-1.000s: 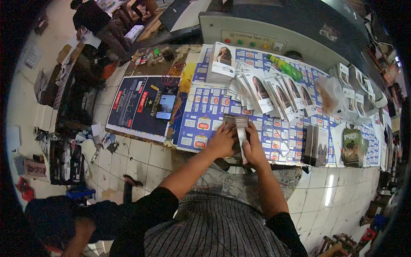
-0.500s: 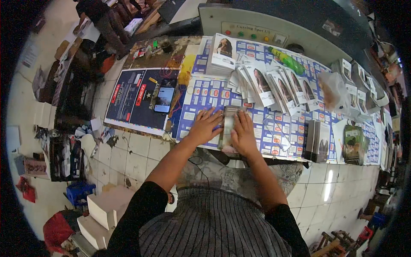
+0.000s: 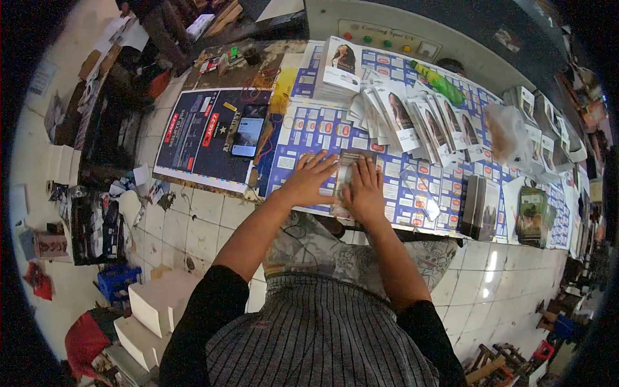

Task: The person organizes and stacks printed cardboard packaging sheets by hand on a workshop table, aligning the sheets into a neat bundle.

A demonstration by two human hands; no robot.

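A narrow stack of printed cards (image 3: 350, 157), seemingly in clear plastic, lies upright to my view at the table's front edge. My left hand (image 3: 309, 183) rests along its left side, fingers stretched and slightly apart. Across its right side lies my right hand (image 3: 365, 196), flat with extended fingers. Neither hand is wrapped around anything. The hands hide much of the stack's lower part. Just beyond are fanned piles of white cards with a picture of a person (image 3: 400, 119), and a taller neat pile (image 3: 342, 68) stands behind them.
Printed blue sheets (image 3: 303, 138) cover the table. A phone (image 3: 247, 137) lies on a dark poster (image 3: 187, 138) at left. Toward the right are a green bottle (image 3: 442, 85), a clear plastic bag (image 3: 506, 135), a standing card bundle (image 3: 480, 206) and a green-topped pack (image 3: 532, 216).
My view has shifted slightly, so the table sits a little higher. Both hands remain at the stack, the left one fingers pressed flatter beside it.
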